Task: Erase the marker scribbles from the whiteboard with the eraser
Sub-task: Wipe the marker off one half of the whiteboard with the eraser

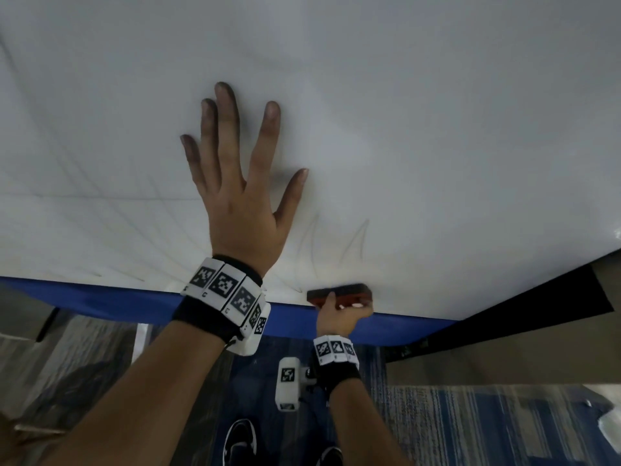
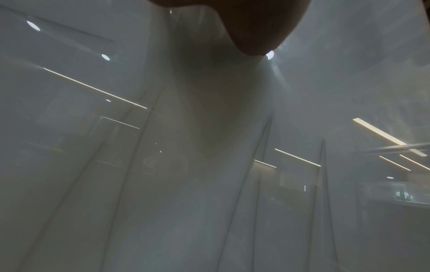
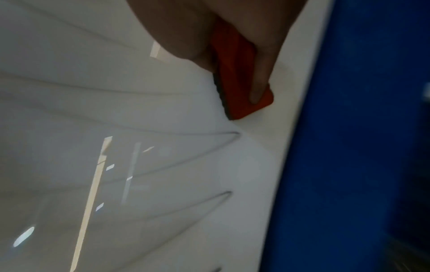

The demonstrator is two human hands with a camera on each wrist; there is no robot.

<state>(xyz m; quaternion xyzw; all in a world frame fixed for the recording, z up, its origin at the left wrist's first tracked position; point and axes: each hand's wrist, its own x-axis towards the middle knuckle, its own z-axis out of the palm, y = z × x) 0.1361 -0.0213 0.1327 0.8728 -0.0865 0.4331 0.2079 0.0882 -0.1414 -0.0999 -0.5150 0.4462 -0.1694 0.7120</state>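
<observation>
The whiteboard (image 1: 403, 112) fills the upper head view, with a blue strip along its lower edge. Faint grey zigzag scribbles (image 1: 322, 243) run across its lower part and show as thin curved lines (image 3: 177, 165) in the right wrist view and as thin steep lines (image 2: 323, 165) in the left wrist view. My right hand (image 1: 339, 314) grips a red eraser (image 1: 349, 294) with a dark felt side, pressed to the board near its lower edge (image 3: 235, 77). My left hand (image 1: 235, 183) lies flat on the board, fingers spread and straight, its fingertips smudged dark.
The blue strip (image 1: 100, 302) borders the board's bottom edge. A dark panel (image 1: 537, 314) stands at the lower right. Blue striped carpet (image 1: 470, 432) and the person's shoes (image 1: 240, 442) show below. Ceiling lights reflect in the glossy board.
</observation>
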